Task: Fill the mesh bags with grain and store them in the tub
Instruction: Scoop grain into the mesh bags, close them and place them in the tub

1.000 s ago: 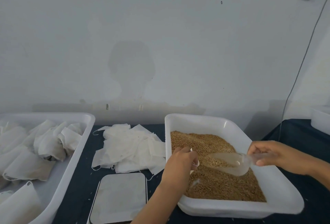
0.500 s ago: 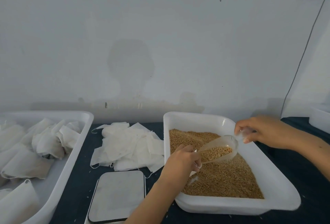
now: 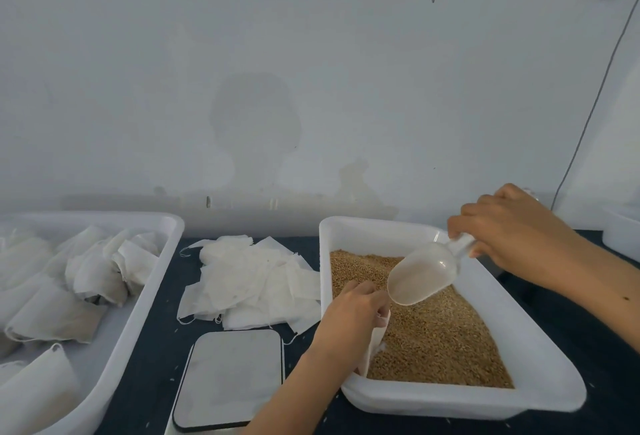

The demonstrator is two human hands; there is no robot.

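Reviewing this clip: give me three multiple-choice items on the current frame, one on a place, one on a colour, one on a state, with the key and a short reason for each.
1. Where does the pile of empty mesh bags lie?
A. Inside the grain tray
B. On the dark table between the two white containers
C. On the scale

2. What colour is the grain?
A. Golden brown
B. Green
C. Black

3. How is the scoop held?
A. Lying flat in the grain
B. Gripped by the right hand, tipped mouth-down toward the left hand
C. Resting on the scale

Key: 1 B, the bags sit between the tub and the grain tray. 2 A, the heap is golden brown. 3 B, the handle is in the right hand, the mouth slanting down.
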